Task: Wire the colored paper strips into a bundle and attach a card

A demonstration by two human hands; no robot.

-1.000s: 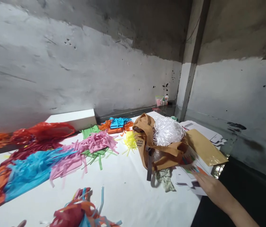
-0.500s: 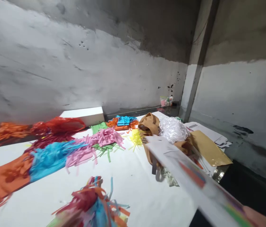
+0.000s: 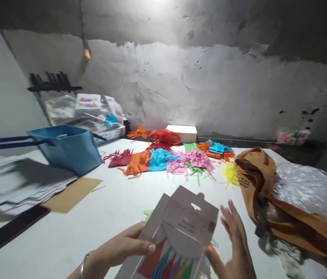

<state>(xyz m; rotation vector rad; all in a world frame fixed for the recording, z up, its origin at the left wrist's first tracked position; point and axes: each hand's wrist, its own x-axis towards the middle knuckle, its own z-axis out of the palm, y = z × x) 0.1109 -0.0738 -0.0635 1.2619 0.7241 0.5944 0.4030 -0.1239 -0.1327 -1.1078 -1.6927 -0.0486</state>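
In front of me a flat grey-white tassel bunting packet (image 3: 185, 224) is held up, tilted, with a hang slot at its top and colourful tassels printed below. A second panel edge shows behind its left side. My left hand (image 3: 125, 248) is closed on its left edge, thumb lying on the front. Beside the right edge, my right hand (image 3: 234, 248) is open with fingers apart; whether its thumb touches the packet I cannot tell. Behind the packet, bits of coloured tissue paper (image 3: 148, 214) peek out, mostly hidden.
A row of tissue tassels (image 3: 160, 159) lies across the white table (image 3: 117, 201). To the left stand a blue bag (image 3: 70, 149), stacked white sheets (image 3: 21, 182) and brown card (image 3: 73, 195). On the right lie a brown apron-like cloth (image 3: 256, 166) and clear plastic strands (image 3: 308, 190).
The view has swung left. The packet, earlier blurred at the lower right by one hand, is now in front of me with my left hand on it and my right hand open beside it.
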